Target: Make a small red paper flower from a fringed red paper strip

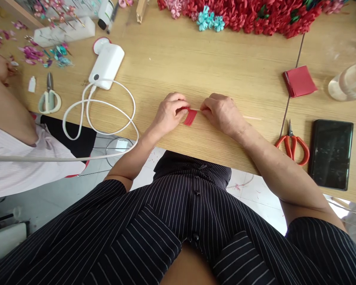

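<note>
Near the table's front edge, my left hand (169, 112) pinches a small red fringed strip (190, 118), whose cut ends hang toward me. A thin pale stick (195, 109) runs from the strip into the closed fingers of my right hand (221, 112). The strip's upper edge meets the stick, but my left fingertips hide part of it. Past my right wrist, a pale, thin length (252, 117) shows on the table; whether it belongs to the same stick I cannot tell.
Red-handled scissors (292, 146), a black phone-like device (331, 154), a red square stack (299, 81) and a clear glass (351, 83) lie right. Red flowers (249, 16) fill the back. Left are a white power bank with cable (106, 65), white-handled scissors (49, 99) and another person's arm (8, 95).
</note>
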`<state>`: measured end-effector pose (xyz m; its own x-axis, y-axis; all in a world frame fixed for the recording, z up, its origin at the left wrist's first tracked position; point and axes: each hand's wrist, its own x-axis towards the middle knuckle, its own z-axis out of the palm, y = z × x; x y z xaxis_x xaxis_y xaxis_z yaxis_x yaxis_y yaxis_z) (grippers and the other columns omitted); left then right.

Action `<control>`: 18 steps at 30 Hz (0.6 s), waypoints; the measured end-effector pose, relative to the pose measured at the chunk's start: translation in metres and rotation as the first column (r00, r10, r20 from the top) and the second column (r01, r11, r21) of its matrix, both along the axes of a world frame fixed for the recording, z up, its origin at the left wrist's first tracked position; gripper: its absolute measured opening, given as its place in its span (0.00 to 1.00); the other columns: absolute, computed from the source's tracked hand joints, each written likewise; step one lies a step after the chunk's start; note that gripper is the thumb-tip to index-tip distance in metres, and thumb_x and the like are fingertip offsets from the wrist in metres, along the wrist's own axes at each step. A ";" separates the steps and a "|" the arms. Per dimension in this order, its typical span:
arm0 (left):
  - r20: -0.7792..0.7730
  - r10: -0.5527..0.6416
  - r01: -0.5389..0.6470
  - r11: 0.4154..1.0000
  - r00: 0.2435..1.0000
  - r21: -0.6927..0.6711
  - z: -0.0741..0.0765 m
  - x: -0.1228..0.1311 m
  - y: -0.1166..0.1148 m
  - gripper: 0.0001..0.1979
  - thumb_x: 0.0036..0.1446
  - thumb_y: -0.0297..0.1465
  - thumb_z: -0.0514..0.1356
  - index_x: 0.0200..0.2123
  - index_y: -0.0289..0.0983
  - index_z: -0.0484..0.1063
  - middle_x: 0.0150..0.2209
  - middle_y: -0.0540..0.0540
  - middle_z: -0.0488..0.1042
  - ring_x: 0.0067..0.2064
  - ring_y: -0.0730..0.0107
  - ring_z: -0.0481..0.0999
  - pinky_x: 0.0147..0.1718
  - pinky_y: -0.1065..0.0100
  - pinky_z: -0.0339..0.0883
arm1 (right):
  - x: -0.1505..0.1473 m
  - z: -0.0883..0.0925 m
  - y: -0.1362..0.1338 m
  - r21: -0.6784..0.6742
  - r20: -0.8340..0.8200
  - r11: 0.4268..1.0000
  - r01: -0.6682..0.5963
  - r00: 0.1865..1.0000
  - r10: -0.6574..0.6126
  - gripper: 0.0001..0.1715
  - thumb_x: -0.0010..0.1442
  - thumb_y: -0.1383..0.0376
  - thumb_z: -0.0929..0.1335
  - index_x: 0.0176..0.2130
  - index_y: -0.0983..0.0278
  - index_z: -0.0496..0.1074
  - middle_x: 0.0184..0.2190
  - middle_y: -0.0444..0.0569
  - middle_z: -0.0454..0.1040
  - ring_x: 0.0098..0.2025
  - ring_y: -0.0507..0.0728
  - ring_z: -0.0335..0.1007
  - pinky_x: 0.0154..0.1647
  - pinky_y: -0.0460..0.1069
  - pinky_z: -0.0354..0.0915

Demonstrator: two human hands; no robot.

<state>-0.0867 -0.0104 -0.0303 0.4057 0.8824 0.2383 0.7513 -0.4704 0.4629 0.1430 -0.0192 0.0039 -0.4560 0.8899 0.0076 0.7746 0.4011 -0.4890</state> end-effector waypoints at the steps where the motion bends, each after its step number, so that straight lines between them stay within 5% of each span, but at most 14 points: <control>1: 0.001 -0.011 0.011 1.000 1.000 -0.003 0.000 -0.001 0.000 0.09 0.65 0.28 0.61 0.45 0.42 0.80 0.50 0.46 0.78 0.54 0.60 0.76 0.59 0.54 0.73 | 0.000 -0.001 0.000 0.002 -0.004 1.000 -0.002 1.000 0.002 0.17 0.73 0.62 0.61 0.45 0.60 0.79 0.46 0.55 0.81 0.49 0.62 0.75 0.53 0.56 0.69; 18: -0.011 -0.024 0.024 1.000 1.000 -0.001 0.002 0.003 -0.008 0.10 0.61 0.30 0.69 0.46 0.39 0.81 0.50 0.45 0.79 0.55 0.57 0.78 0.58 0.53 0.72 | 0.015 -0.002 0.008 0.118 -0.050 0.993 -0.017 0.998 0.023 0.16 0.73 0.61 0.62 0.42 0.60 0.79 0.43 0.54 0.81 0.44 0.61 0.76 0.47 0.56 0.71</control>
